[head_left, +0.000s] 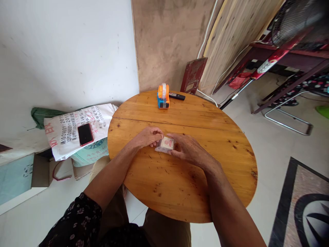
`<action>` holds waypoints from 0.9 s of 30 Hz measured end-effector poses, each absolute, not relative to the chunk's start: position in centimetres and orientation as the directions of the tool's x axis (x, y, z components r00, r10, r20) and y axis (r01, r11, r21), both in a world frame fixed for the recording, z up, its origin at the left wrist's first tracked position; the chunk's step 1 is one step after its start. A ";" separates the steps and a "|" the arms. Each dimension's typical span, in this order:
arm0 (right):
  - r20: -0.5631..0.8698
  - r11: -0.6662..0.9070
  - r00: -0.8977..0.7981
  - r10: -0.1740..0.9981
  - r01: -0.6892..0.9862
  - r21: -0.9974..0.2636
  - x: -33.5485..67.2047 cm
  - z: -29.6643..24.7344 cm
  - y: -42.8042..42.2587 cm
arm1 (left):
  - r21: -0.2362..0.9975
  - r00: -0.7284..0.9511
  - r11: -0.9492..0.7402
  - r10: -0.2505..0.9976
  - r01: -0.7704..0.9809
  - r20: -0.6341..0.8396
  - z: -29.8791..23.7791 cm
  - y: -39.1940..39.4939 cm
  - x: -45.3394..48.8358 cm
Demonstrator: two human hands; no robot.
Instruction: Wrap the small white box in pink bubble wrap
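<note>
A small pale block with red print in a clear plastic wrapper [167, 143] lies on the round wooden table [164, 185]. What the block is, I cannot tell. At its left, my left hand [149, 136] is closed, with thumb and forefinger pinched at the wrapper's edge. My right hand [187, 146] grips the block from the right, fingers along the far side and thumb on the near side. Some of the left fingertips are hidden behind the curled hand.
An orange and blue tape dispenser [163, 96] and a black remote control [177, 96] stand near the table's far edge. Left of the table, a phone [85, 134] lies on a white printed sack [61, 123]. A wooden chair [192, 73] and a fan [295, 27] are beyond.
</note>
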State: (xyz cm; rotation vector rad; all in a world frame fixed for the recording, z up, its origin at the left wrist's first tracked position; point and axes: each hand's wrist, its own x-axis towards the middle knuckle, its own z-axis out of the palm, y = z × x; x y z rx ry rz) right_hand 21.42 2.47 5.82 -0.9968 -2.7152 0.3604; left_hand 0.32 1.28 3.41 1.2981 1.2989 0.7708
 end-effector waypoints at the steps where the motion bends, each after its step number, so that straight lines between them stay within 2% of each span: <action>1: 0.133 0.739 -0.743 0.656 0.596 -0.313 21.5 5.7 2.5 | 0.949 0.188 0.190 0.952 0.252 -0.240 3.5 1.3 0.3; 27: 0.166 0.724 -0.713 0.681 0.620 -0.302 20.9 4.9 2.5 | 0.940 0.179 0.198 0.950 0.279 -0.254 4.0 1.0 0.5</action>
